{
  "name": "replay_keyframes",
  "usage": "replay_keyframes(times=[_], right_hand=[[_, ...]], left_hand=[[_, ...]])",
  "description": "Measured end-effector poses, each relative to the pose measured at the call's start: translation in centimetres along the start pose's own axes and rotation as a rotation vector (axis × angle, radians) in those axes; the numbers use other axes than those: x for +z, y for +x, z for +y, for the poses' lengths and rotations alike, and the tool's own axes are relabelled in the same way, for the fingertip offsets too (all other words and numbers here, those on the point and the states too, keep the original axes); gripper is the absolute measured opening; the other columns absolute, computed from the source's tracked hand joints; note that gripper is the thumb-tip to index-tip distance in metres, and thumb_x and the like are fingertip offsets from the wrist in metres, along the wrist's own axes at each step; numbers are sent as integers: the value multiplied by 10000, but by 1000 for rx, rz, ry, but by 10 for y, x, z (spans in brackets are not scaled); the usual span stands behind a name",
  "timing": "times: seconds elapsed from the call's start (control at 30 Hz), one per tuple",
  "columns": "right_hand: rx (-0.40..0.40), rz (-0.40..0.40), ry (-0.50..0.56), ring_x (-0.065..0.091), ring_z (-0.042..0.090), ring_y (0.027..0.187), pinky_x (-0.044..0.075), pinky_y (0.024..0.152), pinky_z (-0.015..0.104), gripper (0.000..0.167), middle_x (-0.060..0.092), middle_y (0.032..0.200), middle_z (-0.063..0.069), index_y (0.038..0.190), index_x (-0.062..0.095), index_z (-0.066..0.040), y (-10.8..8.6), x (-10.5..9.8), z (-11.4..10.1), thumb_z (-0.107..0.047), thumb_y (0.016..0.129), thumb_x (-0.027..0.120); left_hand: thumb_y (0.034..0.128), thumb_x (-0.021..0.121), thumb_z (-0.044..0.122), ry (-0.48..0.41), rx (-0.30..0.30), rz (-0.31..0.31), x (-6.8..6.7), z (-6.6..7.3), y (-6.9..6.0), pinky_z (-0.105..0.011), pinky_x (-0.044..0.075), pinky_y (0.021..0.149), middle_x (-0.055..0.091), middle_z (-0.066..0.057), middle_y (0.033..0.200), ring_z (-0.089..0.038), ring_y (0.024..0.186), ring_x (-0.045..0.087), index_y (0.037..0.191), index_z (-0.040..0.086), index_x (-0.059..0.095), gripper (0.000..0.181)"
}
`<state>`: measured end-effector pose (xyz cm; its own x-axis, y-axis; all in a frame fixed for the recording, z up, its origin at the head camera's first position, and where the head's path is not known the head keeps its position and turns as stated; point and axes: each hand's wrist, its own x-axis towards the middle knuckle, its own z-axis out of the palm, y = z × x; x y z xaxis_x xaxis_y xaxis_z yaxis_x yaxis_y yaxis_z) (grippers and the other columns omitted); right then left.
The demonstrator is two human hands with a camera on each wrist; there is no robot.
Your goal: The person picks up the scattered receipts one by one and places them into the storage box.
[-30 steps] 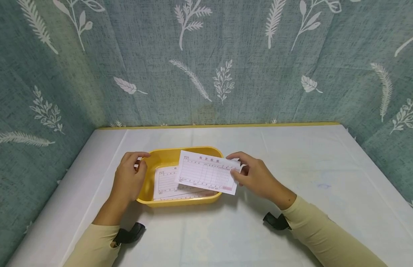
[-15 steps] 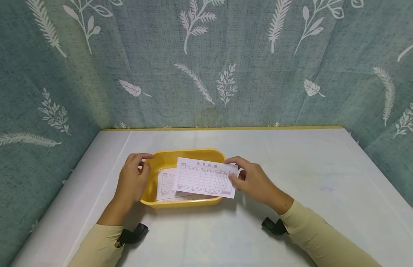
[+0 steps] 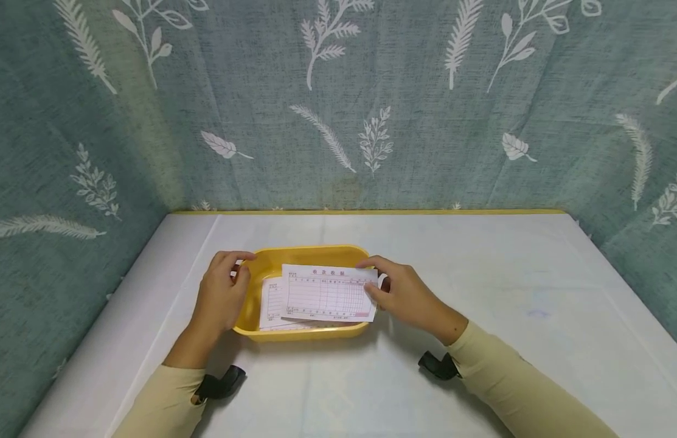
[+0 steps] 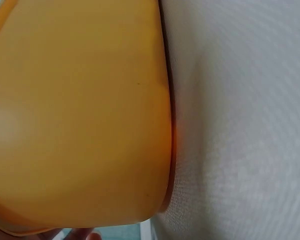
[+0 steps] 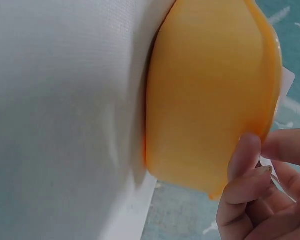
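A yellow plastic basin (image 3: 305,334) stands on the white table. My left hand (image 3: 220,295) grips its left rim, with fingertips at the far corner; the left wrist view shows mostly the basin's outer wall (image 4: 80,120). Between thumb and fingers, my right hand (image 3: 398,295) pinches the right end of a printed receipt slip (image 3: 322,295). That slip is held nearly level over the basin. Beneath it, more receipt slips (image 3: 270,304) lie inside, largely covered. In the right wrist view, my right hand (image 5: 265,185) is close against the basin's rim, and a white slip corner (image 5: 288,80) shows beyond it.
The white-covered table (image 3: 480,274) extends to the right and in front of the basin. A green leaf-patterned cloth (image 3: 338,121) hangs behind and at both sides. Black wrist-worn devices (image 3: 222,383) sit under both forearms.
My right hand has moved left with the receipt slip, which has turned from slanted to nearly level and covers more of the slips below. My left hand stays at the basin's rim.
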<state>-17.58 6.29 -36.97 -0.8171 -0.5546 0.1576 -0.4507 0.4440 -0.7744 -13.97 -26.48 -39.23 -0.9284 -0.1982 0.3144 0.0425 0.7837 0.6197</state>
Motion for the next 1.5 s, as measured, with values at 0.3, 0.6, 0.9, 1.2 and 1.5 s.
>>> replay_keyframes(times=[0.3,0.6,0.9,1.2,1.5], right_hand=[[4,4,-61,436,106,598,380,536,209,371,626,835,2,1304,606,-131,4,6,4,-66,940,637],[22,-10,-97,402,87,574,359,525,200,377,614,823,16,1302,615,-123,8,11,6,-57,932,640],[19,-35,-91,387,71,548,349,520,192,373,603,727,-2,1315,611,-116,11,13,5,-62,947,637],[38,-50,-84,360,63,497,312,476,181,369,460,602,-39,1309,656,-106,12,14,7,-60,944,625],[42,-27,-147,355,51,481,299,465,180,341,501,624,-39,1274,688,-131,12,16,7,-77,942,632]], left_hand=[[1008,446,158,-5,3,-7,4,3,0,-366,449,798,553,-123,1234,-251,956,545,1226,113,653,304],[1004,449,160,-5,5,8,3,3,0,-371,444,798,560,-129,1220,-256,937,545,1215,110,660,302],[1005,442,153,0,5,9,-1,4,0,-372,442,801,557,-136,1219,-261,949,546,1215,104,661,308],[1009,441,157,-10,0,4,-2,3,0,-376,445,811,556,-140,1229,-263,959,548,1217,98,660,308],[1008,443,151,-9,6,12,0,2,0,-377,445,809,556,-146,1221,-266,953,547,1216,93,659,305]])
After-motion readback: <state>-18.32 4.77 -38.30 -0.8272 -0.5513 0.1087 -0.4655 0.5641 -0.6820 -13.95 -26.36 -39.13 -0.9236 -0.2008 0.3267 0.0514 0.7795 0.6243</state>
